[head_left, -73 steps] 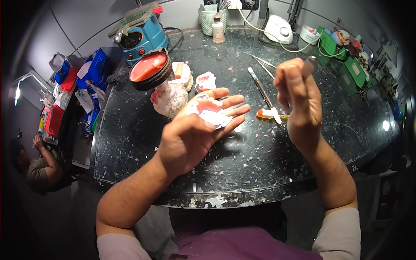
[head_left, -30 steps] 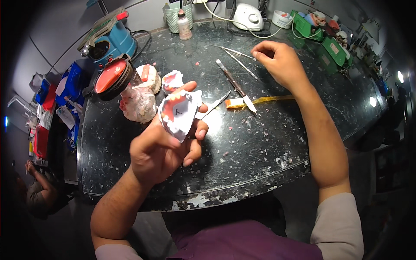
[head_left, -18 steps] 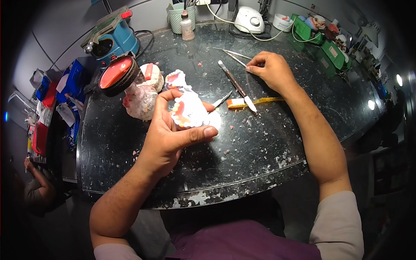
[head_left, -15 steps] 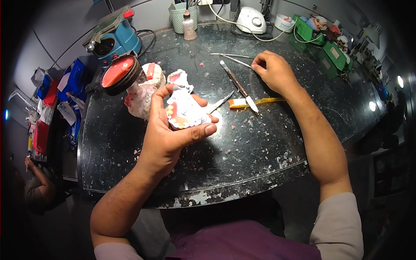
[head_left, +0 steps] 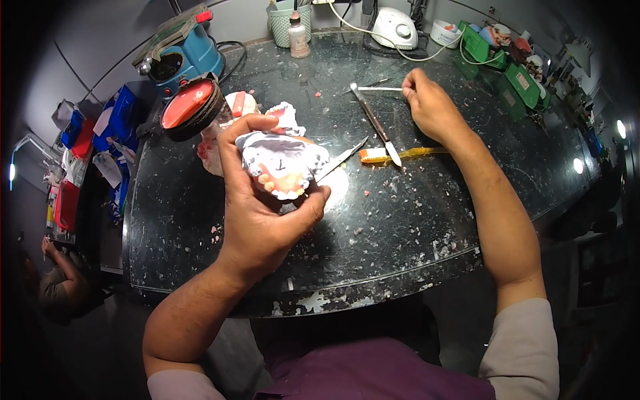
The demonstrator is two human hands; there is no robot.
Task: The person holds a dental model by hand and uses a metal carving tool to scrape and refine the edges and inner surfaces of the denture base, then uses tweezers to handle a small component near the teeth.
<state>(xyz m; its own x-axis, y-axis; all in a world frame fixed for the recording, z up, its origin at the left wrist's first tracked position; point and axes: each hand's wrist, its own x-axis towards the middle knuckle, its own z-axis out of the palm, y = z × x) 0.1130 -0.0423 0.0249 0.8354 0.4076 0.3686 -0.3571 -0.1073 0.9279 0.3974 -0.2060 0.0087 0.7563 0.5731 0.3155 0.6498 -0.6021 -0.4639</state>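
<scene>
Head view: L hand [head_left: 263,217] fingers clamped on dental model [head_left: 280,165], R hand [head_left: 430,110] fingers pinched on slim metal tool [head_left: 383,89]. Risk: L grip slips on model's uneven edge → drop onto table [head_left: 387,267], could chip; tool may snag brown-handled knife [head_left: 374,122], ends v. close. Model sits tilted btwn L thumb & curled fingers, above table.

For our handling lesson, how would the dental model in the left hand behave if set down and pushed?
The dental model looks chalky and solid, so probably stiff. Its small projecting teeth could chip if knocked. Its uneven outline makes rolling unlikely.
</scene>
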